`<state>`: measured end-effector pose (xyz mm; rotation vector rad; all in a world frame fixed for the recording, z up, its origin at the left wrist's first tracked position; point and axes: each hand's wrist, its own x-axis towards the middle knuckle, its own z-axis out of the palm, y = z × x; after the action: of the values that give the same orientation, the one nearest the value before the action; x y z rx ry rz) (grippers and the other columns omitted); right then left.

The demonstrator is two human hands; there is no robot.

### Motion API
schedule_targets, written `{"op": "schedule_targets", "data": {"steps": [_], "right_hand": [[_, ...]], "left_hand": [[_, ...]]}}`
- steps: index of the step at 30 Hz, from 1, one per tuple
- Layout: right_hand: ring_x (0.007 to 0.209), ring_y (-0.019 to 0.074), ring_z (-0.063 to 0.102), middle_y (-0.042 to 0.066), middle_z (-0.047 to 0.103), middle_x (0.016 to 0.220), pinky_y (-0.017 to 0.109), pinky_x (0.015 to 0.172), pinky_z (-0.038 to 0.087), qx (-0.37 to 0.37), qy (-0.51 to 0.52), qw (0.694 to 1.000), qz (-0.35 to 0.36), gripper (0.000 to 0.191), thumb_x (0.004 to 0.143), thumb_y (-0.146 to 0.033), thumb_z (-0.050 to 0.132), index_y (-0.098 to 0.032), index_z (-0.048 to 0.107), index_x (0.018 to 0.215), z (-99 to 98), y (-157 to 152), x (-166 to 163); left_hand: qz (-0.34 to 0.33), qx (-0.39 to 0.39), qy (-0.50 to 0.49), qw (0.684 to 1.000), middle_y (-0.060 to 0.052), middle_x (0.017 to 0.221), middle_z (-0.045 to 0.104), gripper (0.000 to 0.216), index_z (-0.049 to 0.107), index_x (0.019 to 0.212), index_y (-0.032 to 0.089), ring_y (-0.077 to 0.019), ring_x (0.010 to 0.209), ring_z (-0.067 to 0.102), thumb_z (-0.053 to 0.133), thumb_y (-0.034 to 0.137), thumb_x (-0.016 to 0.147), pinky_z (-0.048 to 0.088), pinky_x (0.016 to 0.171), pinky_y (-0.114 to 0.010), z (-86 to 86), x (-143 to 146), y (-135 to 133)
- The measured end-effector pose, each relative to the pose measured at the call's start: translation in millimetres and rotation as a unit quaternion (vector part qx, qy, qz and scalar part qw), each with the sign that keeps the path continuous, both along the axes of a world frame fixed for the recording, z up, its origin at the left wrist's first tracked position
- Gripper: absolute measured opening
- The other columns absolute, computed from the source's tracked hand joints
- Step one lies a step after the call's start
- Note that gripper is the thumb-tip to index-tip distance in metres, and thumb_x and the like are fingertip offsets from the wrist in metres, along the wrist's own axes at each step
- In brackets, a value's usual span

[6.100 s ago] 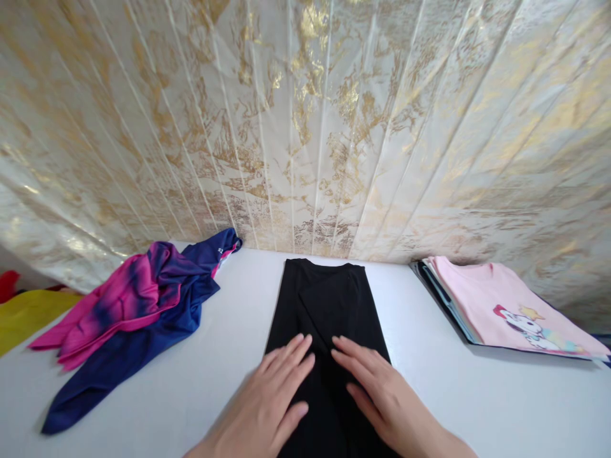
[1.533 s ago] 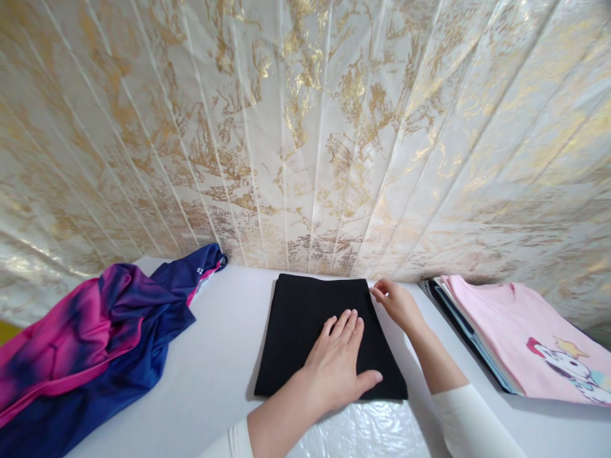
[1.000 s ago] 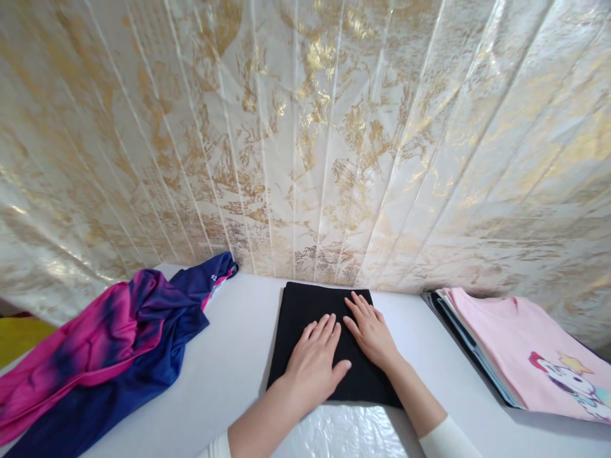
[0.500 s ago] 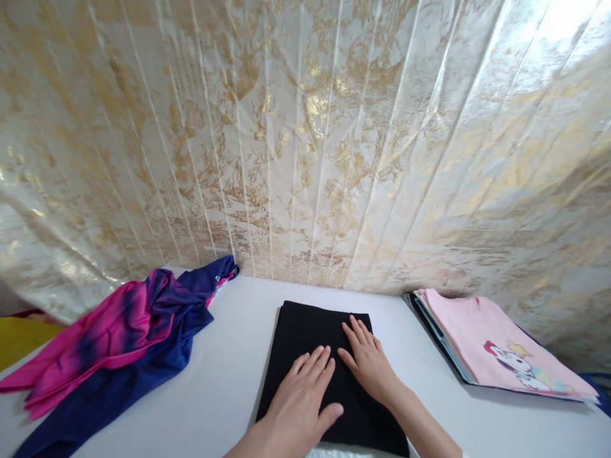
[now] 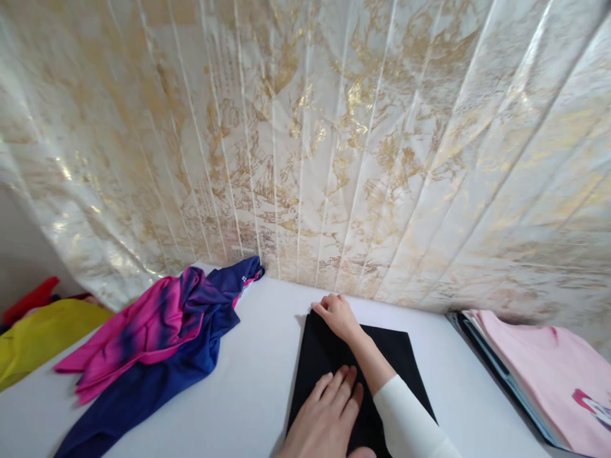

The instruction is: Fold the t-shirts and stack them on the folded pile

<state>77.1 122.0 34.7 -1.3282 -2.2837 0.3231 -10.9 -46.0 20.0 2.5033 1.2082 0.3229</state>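
black cloth (image 5: 329, 350), right hand (image 5: 337, 316) at far corner

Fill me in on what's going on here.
A person works with both bare hands on a flat, rectangular black cloth lying on a white table. The left hand rests palm down on it, while the right hand is at its far left corner. A crumpled pink-and-navy garment lies to the left; a stack of folded clothes topped by a pale pink shirt sits to the right.

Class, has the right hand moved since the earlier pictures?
Yes, the right hand moved left, away from the pink T-shirt, to the far left corner of the folded black garment.
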Motion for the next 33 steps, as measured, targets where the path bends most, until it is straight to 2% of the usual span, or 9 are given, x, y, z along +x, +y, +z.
{"op": "schedule_targets", "data": {"steps": [3, 7, 12, 17, 26, 30, 33], "right_hand": [[0.079, 0.0186, 0.053, 0.003, 0.065, 0.075, 0.029, 0.077, 0.039, -0.019, 0.007, 0.999, 0.025, 0.040, 0.091, -0.047, 0.049, -0.020, 0.069, 0.069, -2.3, -1, 2], [0.083, 0.0205, 0.051, 0.005, 0.066, 0.084, 0.033, 0.080, 0.037, -0.027, 0.016, 0.999, 0.034, 0.040, 0.088, -0.052, 0.052, -0.022, 0.073, 0.073, -3.0, -5, 4], [0.089, 0.0197, 0.051, 0.003, 0.066, 0.093, 0.033, 0.085, 0.038, -0.011, 0.065, 0.996, 0.056, 0.026, 0.088, -0.040, 0.057, -0.023, 0.073, 0.078, -6.3, -7, 0], [0.088, 0.0195, 0.053, 0.004, 0.067, 0.095, 0.035, 0.086, 0.038, 0.023, 0.110, 0.992, 0.064, 0.027, 0.091, -0.038, 0.053, -0.022, 0.072, 0.082, -11.8, -4, 0], [0.085, 0.0213, 0.054, 0.006, 0.067, 0.089, 0.037, 0.084, 0.040, 0.010, 0.066, 0.997, 0.042, 0.024, 0.089, -0.037, 0.056, -0.022, 0.072, 0.081, -31.5, 4, -7], [0.089, 0.0220, 0.057, 0.006, 0.067, 0.090, 0.036, 0.083, 0.043, 0.002, 0.064, 0.997, 0.035, 0.019, 0.087, -0.037, 0.058, -0.021, 0.069, 0.084, -25.2, 4, -5], [0.095, 0.0197, 0.062, 0.005, 0.068, 0.099, 0.034, 0.085, 0.046, -0.005, 0.081, 0.996, 0.029, 0.019, 0.090, -0.032, 0.051, -0.021, 0.064, 0.100, -10.4, -5, 12]], "left_hand": [[0.003, -0.014, -0.001, 1.000, -0.015, 0.152, 0.018, 0.070, 0.031, 0.146, 0.012, -0.0277, 0.141, 0.018, 0.039, 0.058, 0.093, 0.019, 0.115, -0.042, -3.4, 1, 1], [0.005, -0.036, -0.006, 0.999, -0.015, 0.153, 0.014, 0.070, 0.029, 0.146, 0.011, -0.0266, 0.142, 0.010, 0.037, 0.056, 0.094, 0.014, 0.116, -0.043, -1.1, 2, 0], [0.004, -0.055, -0.004, 0.998, -0.015, 0.152, 0.016, 0.072, 0.031, 0.145, 0.009, -0.0265, 0.142, 0.012, 0.041, 0.057, 0.093, 0.012, 0.116, -0.042, 8.7, 2, 0], [0.005, -0.047, -0.011, 0.999, -0.015, 0.152, 0.018, 0.072, 0.033, 0.144, 0.009, -0.0273, 0.142, 0.013, 0.043, 0.058, 0.091, 0.013, 0.116, -0.044, 10.0, 1, 0], [0.015, -0.036, -0.019, 0.999, -0.012, 0.153, 0.023, 0.070, 0.030, 0.146, 0.014, -0.0284, 0.142, 0.014, 0.044, 0.056, 0.091, 0.014, 0.115, -0.048, 14.9, 1, -4], [0.030, -0.015, -0.020, 0.999, -0.014, 0.153, 0.022, 0.071, 0.032, 0.144, 0.011, -0.0287, 0.142, 0.015, 0.040, 0.059, 0.092, 0.015, 0.115, -0.048, 9.2, -1, -7], [0.054, -0.001, -0.018, 0.998, -0.015, 0.154, 0.017, 0.070, 0.028, 0.146, 0.009, -0.0285, 0.142, 0.014, 0.035, 0.057, 0.095, 0.021, 0.114, -0.047, 5.9, -2, -7]]}}
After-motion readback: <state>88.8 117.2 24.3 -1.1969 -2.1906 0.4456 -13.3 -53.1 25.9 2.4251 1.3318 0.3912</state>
